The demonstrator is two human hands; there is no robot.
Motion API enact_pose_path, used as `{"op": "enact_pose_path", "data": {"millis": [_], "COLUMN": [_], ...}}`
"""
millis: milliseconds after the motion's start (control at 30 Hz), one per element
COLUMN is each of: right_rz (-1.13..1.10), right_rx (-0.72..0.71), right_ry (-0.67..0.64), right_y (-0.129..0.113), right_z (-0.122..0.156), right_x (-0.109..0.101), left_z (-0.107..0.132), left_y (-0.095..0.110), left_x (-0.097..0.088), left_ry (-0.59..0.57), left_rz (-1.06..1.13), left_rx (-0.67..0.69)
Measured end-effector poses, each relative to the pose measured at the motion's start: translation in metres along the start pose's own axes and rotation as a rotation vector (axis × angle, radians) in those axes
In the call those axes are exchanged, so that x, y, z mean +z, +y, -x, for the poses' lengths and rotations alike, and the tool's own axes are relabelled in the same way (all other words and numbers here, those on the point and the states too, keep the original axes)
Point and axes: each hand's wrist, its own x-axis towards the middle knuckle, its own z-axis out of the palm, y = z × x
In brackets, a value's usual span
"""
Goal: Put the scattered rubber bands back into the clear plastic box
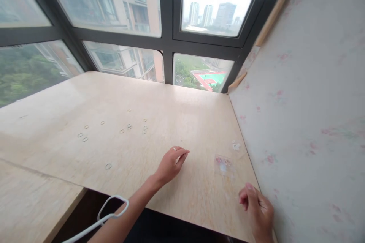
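Observation:
My left hand [171,163] hovers over or rests on the middle of the sill; I cannot tell which. Its thumb and fingertips are pinched together, and anything between them is too small to make out. Lower right, close to the wall, my right hand [258,210] is curled with the thumb over the fingers, whose inside is hidden. Between the hands lies a small clear plastic box [222,170] with pinkish rings in it. Several thin rings, maybe small elastic bands, are scattered to the left, among them a greenish ring [111,167] nearest me.
A small white object [236,145] lies beyond the box, near the flowered wall [308,117]. The pale marble-like sill [182,110] runs back to dark window frames [168,45]. A white cable [94,231] loops by my left forearm, over a dark gap at the front edge.

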Motion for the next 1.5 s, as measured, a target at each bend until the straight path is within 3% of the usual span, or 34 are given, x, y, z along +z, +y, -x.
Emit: {"op": "enact_pose_path", "data": {"millis": [133,300,467,567,667,767,867,1067,1233,1400,1500], "right_rz": [-0.091,-0.212,-0.288,-0.227,-0.125,-0.054,0.020,0.471,0.709,0.957,1.049], "right_rx": [-0.059,-0.286,-0.436,-0.466,-0.499,-0.548,-0.615,-0.848,-0.922,-0.980,-1.007], "right_ry": [-0.055,-0.248,-0.623,-0.760,-0.857,-0.946,-1.023,-1.081,-1.094,-1.146,-1.221], "right_y": [-0.017,-0.048,-0.088,-0.109,-0.124,-0.134,-0.139,-0.151,-0.162,-0.179,-0.190], "right_z": [0.016,0.019,-0.002,-0.015,-0.026,-0.032,-0.034,-0.033,-0.034,-0.038,-0.039], "right_x": [0.026,0.077,0.147,0.194,0.239,0.280,0.312,0.358,0.394,0.428,0.440], "left_z": [0.044,0.086,0.117,0.138,0.154,0.155,0.140,0.112,0.111,0.114,0.115], "left_y": [-0.015,-0.019,-0.032,-0.052,-0.072,-0.083,-0.089,-0.106,-0.109,-0.111,-0.114], "left_x": [-0.022,-0.047,-0.088,-0.118,-0.142,-0.157,-0.170,-0.178,-0.170,-0.176,-0.178], "left_ry": [0.077,0.215,0.372,0.506,0.508,0.422,0.362,0.636,0.643,0.833,0.891], "left_rz": [-0.003,-0.021,-0.274,-0.498,-0.602,-0.633,-0.664,-0.568,-0.466,-0.125,-0.028], "left_rx": [-0.080,-0.156,-0.220,-0.363,-0.508,-0.579,-0.619,-0.621,-0.595,-0.593,-0.616]}}
